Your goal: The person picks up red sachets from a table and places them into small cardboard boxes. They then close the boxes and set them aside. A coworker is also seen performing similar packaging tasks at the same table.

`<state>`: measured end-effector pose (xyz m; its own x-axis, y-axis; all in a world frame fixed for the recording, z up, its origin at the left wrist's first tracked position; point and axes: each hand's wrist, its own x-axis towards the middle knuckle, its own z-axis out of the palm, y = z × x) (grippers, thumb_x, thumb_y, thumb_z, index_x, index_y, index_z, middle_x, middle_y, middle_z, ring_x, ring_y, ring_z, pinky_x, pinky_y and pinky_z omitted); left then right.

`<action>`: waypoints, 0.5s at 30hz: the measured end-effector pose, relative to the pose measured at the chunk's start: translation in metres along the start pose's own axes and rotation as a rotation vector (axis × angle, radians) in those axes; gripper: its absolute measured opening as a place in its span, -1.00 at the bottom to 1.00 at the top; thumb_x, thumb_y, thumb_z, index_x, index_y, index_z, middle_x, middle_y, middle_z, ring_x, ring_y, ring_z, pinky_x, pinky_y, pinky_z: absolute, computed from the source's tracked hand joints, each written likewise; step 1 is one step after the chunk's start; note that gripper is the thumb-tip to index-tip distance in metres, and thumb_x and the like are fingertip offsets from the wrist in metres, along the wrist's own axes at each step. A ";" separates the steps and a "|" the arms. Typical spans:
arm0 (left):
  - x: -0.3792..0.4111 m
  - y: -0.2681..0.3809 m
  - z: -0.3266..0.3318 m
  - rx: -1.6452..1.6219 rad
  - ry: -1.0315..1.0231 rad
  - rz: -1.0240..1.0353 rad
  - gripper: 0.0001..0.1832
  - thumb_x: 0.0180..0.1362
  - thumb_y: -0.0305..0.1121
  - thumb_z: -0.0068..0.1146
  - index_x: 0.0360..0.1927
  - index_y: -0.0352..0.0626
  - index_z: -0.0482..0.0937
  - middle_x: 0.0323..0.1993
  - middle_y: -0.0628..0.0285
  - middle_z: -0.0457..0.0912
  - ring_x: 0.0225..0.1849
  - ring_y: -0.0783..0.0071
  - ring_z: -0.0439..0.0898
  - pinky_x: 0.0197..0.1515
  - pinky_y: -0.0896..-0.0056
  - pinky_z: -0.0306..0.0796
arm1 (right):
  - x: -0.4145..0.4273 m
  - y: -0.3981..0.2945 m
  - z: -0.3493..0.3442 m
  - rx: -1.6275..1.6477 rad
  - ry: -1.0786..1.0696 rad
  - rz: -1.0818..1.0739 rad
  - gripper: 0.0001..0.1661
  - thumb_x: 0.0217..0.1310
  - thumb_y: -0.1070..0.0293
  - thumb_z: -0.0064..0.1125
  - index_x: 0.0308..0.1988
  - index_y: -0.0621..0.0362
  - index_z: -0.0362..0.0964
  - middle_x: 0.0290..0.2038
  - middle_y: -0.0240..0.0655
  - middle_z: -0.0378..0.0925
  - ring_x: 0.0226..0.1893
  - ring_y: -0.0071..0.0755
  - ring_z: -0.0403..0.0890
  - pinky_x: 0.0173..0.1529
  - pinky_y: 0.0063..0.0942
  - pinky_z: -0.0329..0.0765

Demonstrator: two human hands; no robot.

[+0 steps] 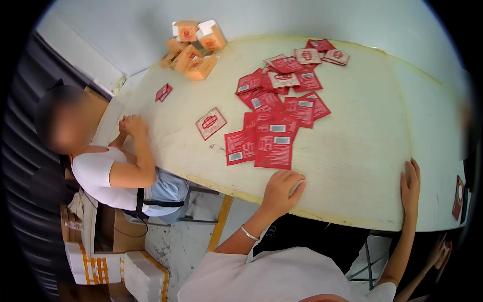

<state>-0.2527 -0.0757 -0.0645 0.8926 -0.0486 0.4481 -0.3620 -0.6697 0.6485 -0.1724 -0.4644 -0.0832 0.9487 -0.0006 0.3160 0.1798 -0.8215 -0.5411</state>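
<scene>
My left hand (282, 190), with a silver bracelet (249, 233) on the wrist, rests on the table's near edge, thumb apart from slightly bent fingers. It holds nothing. Just beyond its fingers is the nearest red sachet (273, 153) of a loose, overlapping pile; I cannot tell whether they touch. My right hand (410, 187) lies empty at the right along a table seam, fingers extended. Several cream-faced sachets (307, 56) lie among the red ones farther back. One cream sachet (211, 123) sits apart, left of the pile.
Orange cartons (200, 68), some with open flaps, are heaped at the far left. Small red packets (163, 92) lie nearer a seated person (102, 173) on the left. Taped white foam boxes (145, 275) stand on the floor. Another person's hands (439, 251) show at lower right.
</scene>
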 end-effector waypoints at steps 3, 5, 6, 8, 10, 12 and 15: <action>0.009 -0.007 0.018 -0.020 0.064 0.049 -0.92 0.03 -0.50 0.13 -0.39 -0.28 0.54 -0.41 0.10 0.55 -0.34 0.19 0.51 -0.24 0.33 0.38 | 0.001 0.039 0.005 -0.001 0.102 -0.099 -0.59 0.08 0.56 0.01 0.00 0.25 0.35 0.15 -0.01 0.24 0.15 0.02 0.28 0.20 -0.27 0.26; 0.003 -0.019 0.030 -0.026 0.064 -0.041 -0.92 0.00 -0.49 0.14 -0.41 -0.29 0.55 -0.41 0.05 0.55 -0.32 0.09 0.51 -0.23 0.23 0.37 | 0.008 0.036 0.014 0.037 0.157 -0.130 -0.59 0.00 0.55 0.08 -0.05 0.25 0.38 0.11 0.03 0.30 0.13 0.09 0.28 0.20 -0.18 0.25; 0.000 -0.017 0.026 -0.019 0.042 -0.041 -0.94 0.00 -0.51 0.12 -0.43 -0.29 0.55 -0.42 0.06 0.56 -0.34 0.12 0.51 -0.23 0.25 0.38 | 0.008 0.038 0.019 -0.011 0.147 -0.167 -0.58 -0.05 0.51 0.13 -0.08 0.22 0.39 0.09 0.05 0.30 0.12 0.11 0.29 0.19 -0.15 0.25; -0.008 -0.016 0.019 0.064 0.073 0.021 -0.96 -0.01 -0.53 0.12 -0.45 -0.28 0.54 -0.44 0.09 0.55 -0.36 0.17 0.51 -0.23 0.29 0.37 | 0.007 0.026 0.017 -0.004 0.032 -0.099 -0.58 0.01 0.45 0.13 -0.06 0.22 0.37 0.10 0.02 0.28 0.13 0.07 0.27 0.19 -0.20 0.26; 0.004 0.001 0.031 0.056 0.080 0.003 -0.95 -0.01 -0.52 0.12 -0.50 -0.27 0.51 -0.48 0.11 0.53 -0.38 0.19 0.49 -0.25 0.29 0.35 | 0.004 0.030 -0.003 0.018 0.101 -0.142 -0.61 0.00 0.43 0.14 -0.10 0.24 0.37 0.06 0.06 0.28 0.10 0.11 0.28 0.17 -0.19 0.26; 0.011 0.002 0.039 0.072 0.035 0.067 -0.94 0.00 -0.50 0.11 -0.51 -0.27 0.51 -0.49 0.10 0.52 -0.39 0.18 0.48 -0.27 0.29 0.34 | -0.008 0.037 -0.014 0.016 0.145 -0.152 -0.62 -0.02 0.43 0.13 -0.12 0.25 0.37 0.05 0.08 0.28 0.09 0.12 0.28 0.16 -0.17 0.26; 0.013 -0.002 0.035 0.121 0.018 0.112 -0.94 -0.03 -0.50 0.12 -0.51 -0.27 0.51 -0.50 0.09 0.51 -0.41 0.15 0.47 -0.31 0.27 0.33 | -0.005 0.030 -0.008 0.022 0.095 -0.133 -0.63 -0.02 0.41 0.12 -0.13 0.25 0.38 0.06 0.09 0.27 0.10 0.13 0.27 0.17 -0.14 0.25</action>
<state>-0.2310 -0.1005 -0.0813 0.8432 -0.1152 0.5251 -0.4230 -0.7449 0.5158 -0.1741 -0.4942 -0.0947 0.8875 0.0531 0.4577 0.3093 -0.8049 -0.5064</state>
